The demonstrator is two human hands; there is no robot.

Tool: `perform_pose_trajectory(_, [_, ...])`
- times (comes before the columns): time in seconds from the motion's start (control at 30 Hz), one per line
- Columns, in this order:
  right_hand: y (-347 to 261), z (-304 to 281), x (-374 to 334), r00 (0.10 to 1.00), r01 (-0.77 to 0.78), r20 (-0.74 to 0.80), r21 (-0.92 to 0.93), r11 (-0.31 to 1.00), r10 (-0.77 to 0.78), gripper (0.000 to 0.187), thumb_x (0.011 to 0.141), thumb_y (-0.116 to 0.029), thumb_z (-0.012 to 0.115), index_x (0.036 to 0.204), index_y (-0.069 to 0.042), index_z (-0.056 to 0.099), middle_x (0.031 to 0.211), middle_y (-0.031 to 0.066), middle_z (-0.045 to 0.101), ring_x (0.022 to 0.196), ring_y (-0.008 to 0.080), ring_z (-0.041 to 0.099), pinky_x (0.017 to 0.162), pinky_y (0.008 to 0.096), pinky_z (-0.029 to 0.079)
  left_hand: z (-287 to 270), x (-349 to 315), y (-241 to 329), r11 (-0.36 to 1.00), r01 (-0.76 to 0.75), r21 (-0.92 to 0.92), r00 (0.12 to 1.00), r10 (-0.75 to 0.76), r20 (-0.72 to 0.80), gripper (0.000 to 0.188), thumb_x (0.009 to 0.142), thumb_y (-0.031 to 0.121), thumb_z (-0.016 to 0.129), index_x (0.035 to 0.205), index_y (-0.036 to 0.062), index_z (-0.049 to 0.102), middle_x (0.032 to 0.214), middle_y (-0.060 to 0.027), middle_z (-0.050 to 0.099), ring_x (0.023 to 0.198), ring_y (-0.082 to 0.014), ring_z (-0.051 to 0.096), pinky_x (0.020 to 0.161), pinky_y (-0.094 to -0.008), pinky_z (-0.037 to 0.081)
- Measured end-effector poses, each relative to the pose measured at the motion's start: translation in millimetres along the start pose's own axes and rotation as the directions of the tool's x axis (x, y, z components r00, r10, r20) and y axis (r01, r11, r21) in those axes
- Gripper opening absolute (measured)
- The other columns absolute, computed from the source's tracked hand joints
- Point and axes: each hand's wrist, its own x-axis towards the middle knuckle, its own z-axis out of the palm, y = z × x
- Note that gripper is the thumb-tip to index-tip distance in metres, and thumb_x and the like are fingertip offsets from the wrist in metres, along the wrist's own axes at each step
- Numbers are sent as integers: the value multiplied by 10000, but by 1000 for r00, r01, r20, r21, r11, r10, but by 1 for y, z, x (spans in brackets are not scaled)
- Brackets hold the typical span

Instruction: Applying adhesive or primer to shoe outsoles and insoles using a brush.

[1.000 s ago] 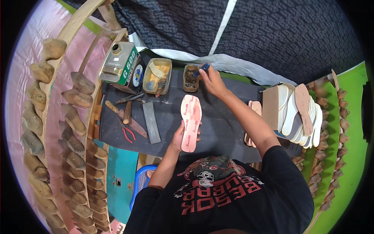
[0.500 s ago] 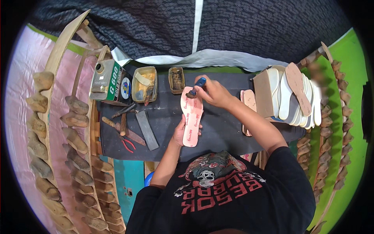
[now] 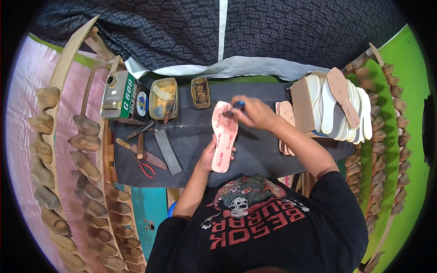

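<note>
A pink insole (image 3: 224, 139) with red print is held upright in the view, above the table's near half. My left hand (image 3: 209, 156) is closed around its lower, heel end, the thumb on the left edge and fingertips showing at the right edge. At the wide upper end, my right hand (image 3: 258, 114) grips a brush with a blue handle (image 3: 238, 105). The brush head is at the insole's right edge; motion blur and the hand partly hide it, so I cannot tell whether it touches.
On the dark table (image 3: 191, 136), a metal can (image 3: 119, 101), a tub with a scraper (image 3: 164, 109) and a small grimy tub (image 3: 200, 93) stand at the back left. Nearer lie red pliers (image 3: 146, 168) and a grey sharpening block (image 3: 168, 152). Rightward are pink insoles (image 3: 285, 118) and a box of white ones (image 3: 304, 107).
My right hand and the brush have shifted right and slightly nearer, from the middle of the insole's wide end to its right edge. The left hand keeps its hold.
</note>
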Motion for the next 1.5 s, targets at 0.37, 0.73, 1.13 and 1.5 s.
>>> perform_pose_trajectory(0.37, [-36, 10, 4, 988, 101, 102, 161, 982, -119, 268, 946, -187, 650, 1138, -32, 544, 824, 187, 674, 750, 380, 687, 662, 441, 543, 22, -2, -9, 992, -120, 47, 989, 123, -78, 673, 1027, 601, 336, 1388, 60, 512, 1119, -211, 680, 890, -329, 712, 792, -425, 594])
perform_pose_trajectory(0.73, [-34, 11, -2, 972, 232, 29, 60, 971, -234, 229, 876, -114, 699, 1055, -17, 595, 879, 143, 672, 739, 326, 678, 662, 399, 560, 14, -4, -13, 985, -106, 135, 994, 104, 25, 579, 1047, 544, 358, 1466, 144, 375, 1245, -155, 617, 1030, -317, 676, 781, -473, 612])
perform_pose_trajectory(1.13, [-31, 13, -8, 967, 250, 26, 85, 964, -253, 274, 894, -185, 707, 1079, -35, 571, 829, 138, 663, 735, 336, 672, 668, 428, 546, 23, -5, -5, 980, -80, 184, 997, 75, 34, 536, 1050, 505, 404, 1464, 166, 368, 1303, -127, 588, 1030, -312, 672, 781, -471, 613])
perform_pose_trajectory(1.5, [-8, -2, 2, 994, 22, -108, 2, 1000, -22, 276, 870, -99, 719, 1089, -23, 569, 856, 140, 668, 726, 315, 679, 651, 399, 550, 43, -9, -6, 939, -96, 331, 995, 98, 11, 643, 1041, 517, 428, 1548, 159, 259, 1295, -144, 569, 1004, -300, 671, 747, -435, 618])
